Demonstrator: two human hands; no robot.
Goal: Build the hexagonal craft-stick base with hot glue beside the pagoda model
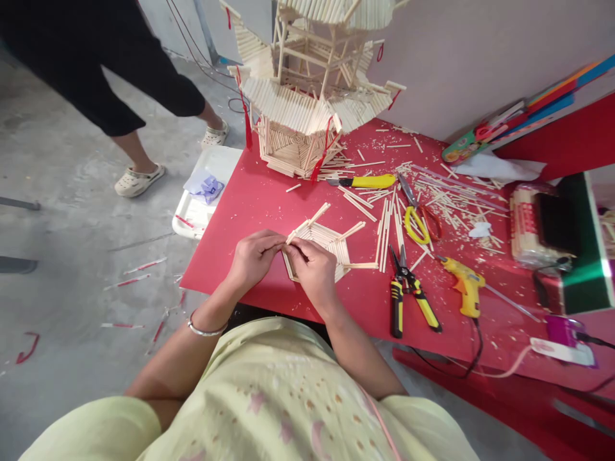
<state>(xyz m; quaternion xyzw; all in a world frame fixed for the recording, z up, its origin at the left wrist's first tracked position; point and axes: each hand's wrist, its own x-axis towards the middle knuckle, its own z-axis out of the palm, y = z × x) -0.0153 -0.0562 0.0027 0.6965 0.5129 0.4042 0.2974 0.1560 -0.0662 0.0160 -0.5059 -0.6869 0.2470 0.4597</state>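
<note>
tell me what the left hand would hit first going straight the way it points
Probably the right hand: its fingers lie just ahead of the left hand at the stick frame, though whether their fingertips touch is unclear.

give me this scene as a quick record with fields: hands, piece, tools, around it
left hand: fingertips pinched at the frame's edge
right hand: fingertips pinched beside the left's
piece: flat polygonal frame of pale wooden sticks, several sticks jutting outward
surface: red tabletop
tools: yellow-handled knife, scissors with yellow and red handles, black-and-yellow cutters, yellow glue gun
behind: tiered pale wooden model with red tassels
nearby: standing person in black trousers
</note>
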